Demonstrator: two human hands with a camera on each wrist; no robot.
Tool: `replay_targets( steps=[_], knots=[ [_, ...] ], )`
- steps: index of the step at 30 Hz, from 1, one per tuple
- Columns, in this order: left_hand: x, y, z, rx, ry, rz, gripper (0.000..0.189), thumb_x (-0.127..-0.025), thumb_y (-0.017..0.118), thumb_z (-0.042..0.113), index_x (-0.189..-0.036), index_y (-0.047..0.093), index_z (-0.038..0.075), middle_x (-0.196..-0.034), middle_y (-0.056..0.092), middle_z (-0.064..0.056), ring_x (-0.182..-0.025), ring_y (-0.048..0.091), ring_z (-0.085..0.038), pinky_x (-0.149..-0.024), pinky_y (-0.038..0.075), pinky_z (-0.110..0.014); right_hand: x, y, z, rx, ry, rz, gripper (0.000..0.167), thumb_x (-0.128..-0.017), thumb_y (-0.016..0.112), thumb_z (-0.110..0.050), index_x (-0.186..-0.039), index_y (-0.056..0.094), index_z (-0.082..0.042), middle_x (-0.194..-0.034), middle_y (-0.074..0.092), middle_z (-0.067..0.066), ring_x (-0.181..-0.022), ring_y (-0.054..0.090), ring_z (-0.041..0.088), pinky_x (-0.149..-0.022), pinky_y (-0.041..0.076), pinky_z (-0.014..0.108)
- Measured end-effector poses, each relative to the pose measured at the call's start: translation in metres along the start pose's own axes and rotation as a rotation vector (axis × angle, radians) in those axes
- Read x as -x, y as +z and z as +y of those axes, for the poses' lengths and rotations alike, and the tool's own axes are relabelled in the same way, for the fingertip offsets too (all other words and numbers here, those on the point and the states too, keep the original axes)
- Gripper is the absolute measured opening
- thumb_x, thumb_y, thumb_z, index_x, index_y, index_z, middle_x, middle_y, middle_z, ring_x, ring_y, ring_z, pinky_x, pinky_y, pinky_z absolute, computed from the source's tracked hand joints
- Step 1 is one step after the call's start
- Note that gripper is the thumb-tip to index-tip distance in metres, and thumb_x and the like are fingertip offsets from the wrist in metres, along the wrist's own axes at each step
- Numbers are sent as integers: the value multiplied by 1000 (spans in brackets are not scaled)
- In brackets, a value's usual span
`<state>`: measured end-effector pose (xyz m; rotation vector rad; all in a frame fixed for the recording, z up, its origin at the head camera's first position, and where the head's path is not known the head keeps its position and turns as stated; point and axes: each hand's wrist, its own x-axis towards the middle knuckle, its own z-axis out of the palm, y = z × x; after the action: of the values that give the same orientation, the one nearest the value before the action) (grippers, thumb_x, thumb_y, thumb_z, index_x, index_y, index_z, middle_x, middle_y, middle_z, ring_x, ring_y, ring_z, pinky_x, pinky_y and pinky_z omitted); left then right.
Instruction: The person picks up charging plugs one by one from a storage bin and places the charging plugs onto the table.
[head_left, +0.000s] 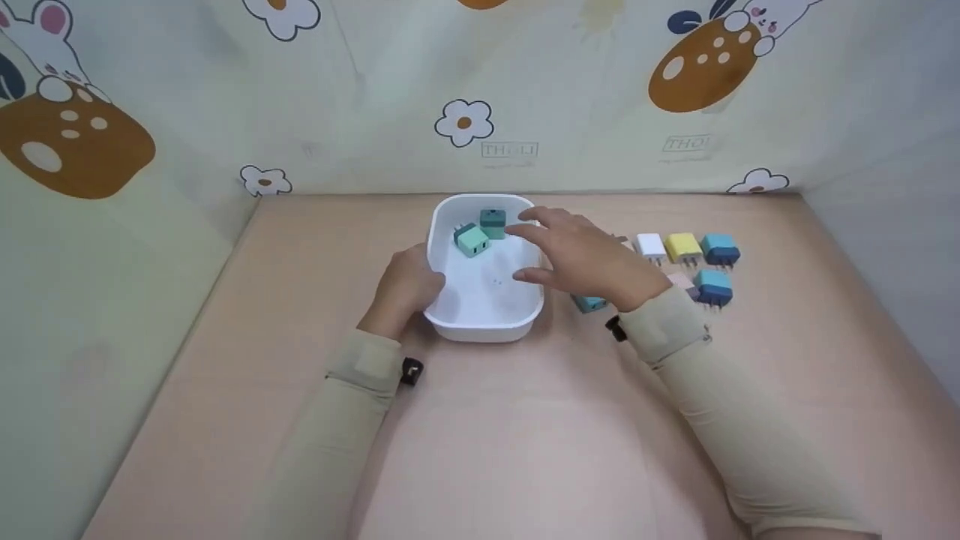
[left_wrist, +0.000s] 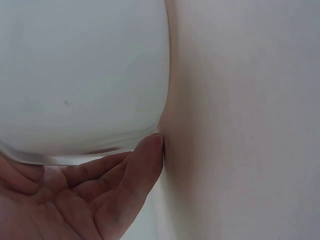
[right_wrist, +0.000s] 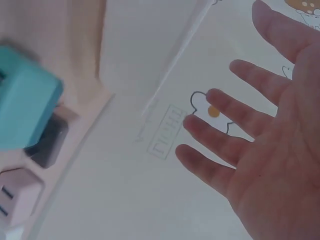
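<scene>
A white plastic tub stands on the table, with two green charger plugs inside. The mint one lies tilted with its slots facing front; the other sits beside it near the back wall. My left hand grips the tub's left side, thumb at the rim; the left wrist view shows its fingers against the white wall. Over the tub's right rim hovers my right hand, fingers spread and holding nothing. Below that hand lies a teal charger plug, partly covered in the head view.
Right of the tub, charger plugs stand in rows: white, yellow, blue, another blue and a pink one half hidden by the right arm. A patterned cloth wall rises behind the table.
</scene>
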<state>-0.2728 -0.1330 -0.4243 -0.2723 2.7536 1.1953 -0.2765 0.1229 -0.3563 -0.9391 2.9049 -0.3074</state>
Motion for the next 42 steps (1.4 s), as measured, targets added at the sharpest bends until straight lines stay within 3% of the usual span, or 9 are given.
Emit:
replay_targets(
  steps=[9,14,19,24,29,32,36,42],
  knots=[
    [2,-1,-1,4,9,-4,50,-102,59,7,-152,54,9,-138,66,-16,-121,68,-35,-105,55,-55,-50,-4,-14,79,-77,11,73,-98,78,-37,-162,47,-22,-160,48,9,-145,48,32,-123,39,52],
    [2,-2,0,-5,12,-10,50,-103,60,7,-153,53,8,-138,66,-16,-120,69,-35,-105,56,-54,-76,0,-27,168,-87,-38,67,-95,82,-19,-157,54,-20,-156,53,10,-139,54,32,-120,44,50],
    [1,-2,-2,-24,39,-12,48,-103,58,6,-150,55,5,-133,68,-17,-113,70,-33,-102,59,-50,-92,12,-42,226,-98,-113,55,-97,76,-8,-150,61,-14,-149,58,14,-132,60,33,-117,46,51],
    [0,-2,-4,-7,73,-11,46,-101,56,5,-147,57,4,-129,69,-18,-110,71,-33,-99,60,-49,-96,20,-46,285,-76,-165,50,-97,77,-8,-145,64,-11,-140,63,12,-118,65,29,-115,50,46],
    [0,-1,-4,-1,64,-6,45,-101,57,6,-145,58,5,-130,69,-17,-111,71,-33,-100,59,-51,-90,25,-42,212,15,-237,71,-94,77,-7,-159,50,-21,-157,53,4,-131,61,30,-119,44,52],
    [1,-1,-3,8,53,-14,45,-102,57,7,-147,57,7,-132,69,-16,-113,71,-33,-102,58,-52,-89,28,-39,180,34,-232,69,-97,74,-9,-160,49,-21,-157,52,4,-135,59,31,-120,41,54],
    [2,-1,-2,25,44,-9,46,-102,58,6,-148,58,9,-132,69,-14,-115,71,-34,-102,58,-53,-92,30,-39,175,26,-208,58,-98,76,-15,-152,55,-17,-144,60,6,-127,62,29,-119,43,54],
    [2,-2,-3,6,62,-13,46,-102,57,5,-148,58,8,-131,70,-15,-116,71,-34,-103,58,-51,-91,33,-41,164,30,-228,68,-100,74,-19,-161,47,-25,-154,54,8,-132,60,32,-120,41,57]
  ],
)
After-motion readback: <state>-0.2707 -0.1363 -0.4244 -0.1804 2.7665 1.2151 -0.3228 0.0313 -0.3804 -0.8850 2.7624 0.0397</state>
